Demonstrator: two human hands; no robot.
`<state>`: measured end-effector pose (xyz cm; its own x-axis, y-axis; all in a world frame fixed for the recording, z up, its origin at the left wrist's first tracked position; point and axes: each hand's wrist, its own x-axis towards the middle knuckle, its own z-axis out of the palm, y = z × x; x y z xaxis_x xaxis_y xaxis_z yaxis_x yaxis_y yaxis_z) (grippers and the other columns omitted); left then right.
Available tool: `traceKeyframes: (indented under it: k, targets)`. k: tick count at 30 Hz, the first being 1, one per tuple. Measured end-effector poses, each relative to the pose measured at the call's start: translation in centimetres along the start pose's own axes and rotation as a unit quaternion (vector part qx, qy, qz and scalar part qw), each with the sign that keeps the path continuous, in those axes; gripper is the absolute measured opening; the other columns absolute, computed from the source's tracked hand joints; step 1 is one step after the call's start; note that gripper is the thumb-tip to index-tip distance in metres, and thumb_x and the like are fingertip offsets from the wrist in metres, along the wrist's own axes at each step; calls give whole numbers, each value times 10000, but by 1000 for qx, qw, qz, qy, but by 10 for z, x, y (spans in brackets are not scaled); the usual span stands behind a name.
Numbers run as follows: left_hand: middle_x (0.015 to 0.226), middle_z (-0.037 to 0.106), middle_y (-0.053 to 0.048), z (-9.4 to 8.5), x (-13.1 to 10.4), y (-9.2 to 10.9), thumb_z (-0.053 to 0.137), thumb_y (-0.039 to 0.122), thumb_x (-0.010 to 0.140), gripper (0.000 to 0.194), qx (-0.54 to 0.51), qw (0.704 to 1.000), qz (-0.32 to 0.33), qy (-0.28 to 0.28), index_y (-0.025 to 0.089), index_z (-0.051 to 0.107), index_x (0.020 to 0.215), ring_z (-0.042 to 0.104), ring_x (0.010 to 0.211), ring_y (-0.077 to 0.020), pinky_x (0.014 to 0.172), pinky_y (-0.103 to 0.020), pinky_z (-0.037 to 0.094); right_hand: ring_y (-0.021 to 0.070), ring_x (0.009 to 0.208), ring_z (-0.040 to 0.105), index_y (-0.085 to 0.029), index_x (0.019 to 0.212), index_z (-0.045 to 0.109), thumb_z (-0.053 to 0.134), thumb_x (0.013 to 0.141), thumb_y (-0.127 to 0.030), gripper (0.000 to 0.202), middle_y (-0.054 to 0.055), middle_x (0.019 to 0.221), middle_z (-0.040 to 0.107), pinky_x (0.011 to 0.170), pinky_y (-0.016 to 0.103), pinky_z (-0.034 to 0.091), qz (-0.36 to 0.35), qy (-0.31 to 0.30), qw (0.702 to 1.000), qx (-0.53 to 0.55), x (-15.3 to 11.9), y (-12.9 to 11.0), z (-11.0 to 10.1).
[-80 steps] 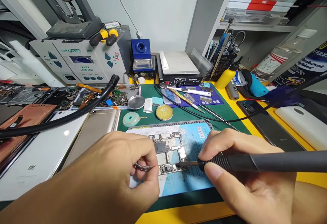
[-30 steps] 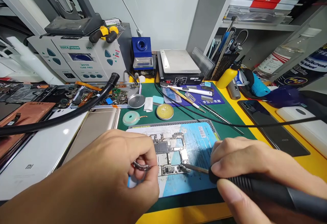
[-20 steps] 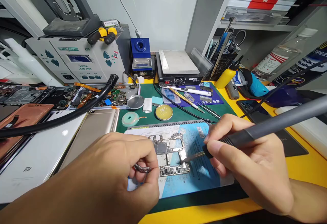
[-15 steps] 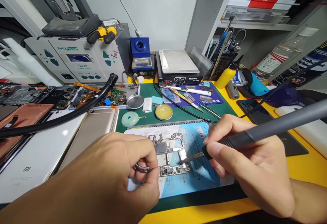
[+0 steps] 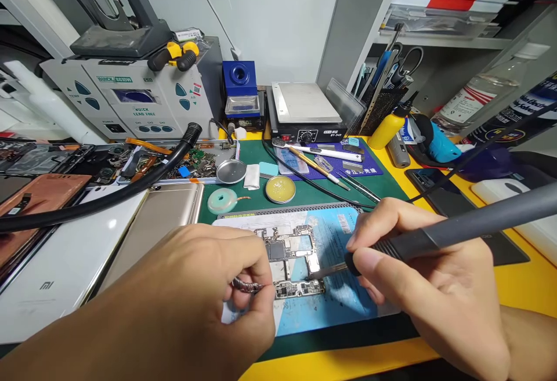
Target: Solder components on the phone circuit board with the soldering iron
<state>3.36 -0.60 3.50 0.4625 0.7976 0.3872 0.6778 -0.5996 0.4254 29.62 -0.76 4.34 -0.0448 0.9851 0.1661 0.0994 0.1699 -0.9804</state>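
A phone circuit board [image 5: 275, 251] lies on a blue and white work pad [image 5: 300, 320]. My right hand [image 5: 429, 279] is closed round the dark grey handle of a soldering iron [image 5: 418, 242]. The iron's tip reaches the right part of the board, just above its lower strip; whether it touches cannot be made out. My left hand [image 5: 226, 282] is closed at the board's left side, hiding part of it. Between thumb and fingers it pinches a twisted, dark metallic strand [image 5: 247, 286], whose far end is hard to see.
Behind the pad stand an open tin of yellowish paste [image 5: 280, 189] and a round green spool [image 5: 221, 200]. A black hose [image 5: 143, 189] arcs across phones on the left. Tweezers [image 5: 361, 188], a hot plate [image 5: 304, 105] and a yellow bottle [image 5: 389, 123] are farther back.
The view has shifted slightly. Both hands, the iron and the strand keep nearly the same places over the board.
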Motion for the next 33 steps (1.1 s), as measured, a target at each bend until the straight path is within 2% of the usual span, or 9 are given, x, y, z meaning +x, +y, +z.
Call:
traceKeyframes:
  k: [3,7,10,14,19,21,24,29,33]
  targets:
    - [537,612,104,2,2,0,528,205,946,339,5,1000,-10,1,290,664,648,555,436,-78,466,-254,404,100,456,508,-285,818,843,873,897,-33,266,-82,571,677,423,205,354,-30,-23,999,-12,-1,6,-4]
    - [570,614,100,4,-2,-3,549,208,952,298,-1,1000,-15,-11,301,670,696,548,469,-97,494,-283,391,105,444,480,-297,871,840,774,1006,-41,297,-70,600,681,401,215,292,-65,-24,997,-31,-5,10,-4]
    - [596,622,82,2,-10,-4,583,203,952,268,1,999,-41,-29,297,642,708,538,496,-117,518,-315,379,95,433,472,-300,871,828,811,942,-5,304,-79,617,703,387,220,264,-64,-28,997,-37,-6,10,-4]
    - [637,671,57,-4,-20,-6,660,181,967,248,-13,991,-100,-91,294,691,748,577,555,-144,564,-335,387,90,422,501,-309,879,831,857,898,5,316,-97,594,707,390,207,289,-69,-28,996,-40,-5,10,-5]
    - [649,684,58,-8,-22,-10,715,180,928,176,-22,987,-104,-117,294,734,794,574,580,-149,579,-340,366,95,457,559,-286,840,832,895,871,14,308,-88,595,713,425,183,392,-50,-36,998,-31,-3,8,-3]
    - [643,677,61,-7,-20,-9,711,177,917,173,-28,987,-105,-114,294,733,791,576,580,-147,576,-336,370,94,475,564,-275,816,832,906,863,14,302,-83,617,715,435,181,421,-45,-40,998,-19,-1,6,-3]
    - [635,663,66,-5,-15,-6,658,197,919,214,-37,992,-96,-78,299,690,734,573,565,-139,561,-325,394,97,485,568,-269,791,836,909,860,20,306,-74,629,713,444,190,439,-54,-37,998,-17,2,5,-4]
    - [607,662,86,-5,-4,-1,630,239,919,251,-49,994,-83,-61,305,671,680,572,515,-111,496,-300,407,124,487,587,-279,846,854,899,934,-12,285,-60,619,712,449,218,453,-61,-48,997,-18,3,7,-6]
    - [564,590,96,-6,-5,-3,593,259,921,265,-50,994,-77,-59,316,659,671,521,474,-111,443,-316,351,146,462,547,-314,913,880,932,928,-56,263,-63,585,686,421,246,411,-47,8,998,-37,-7,8,-6]
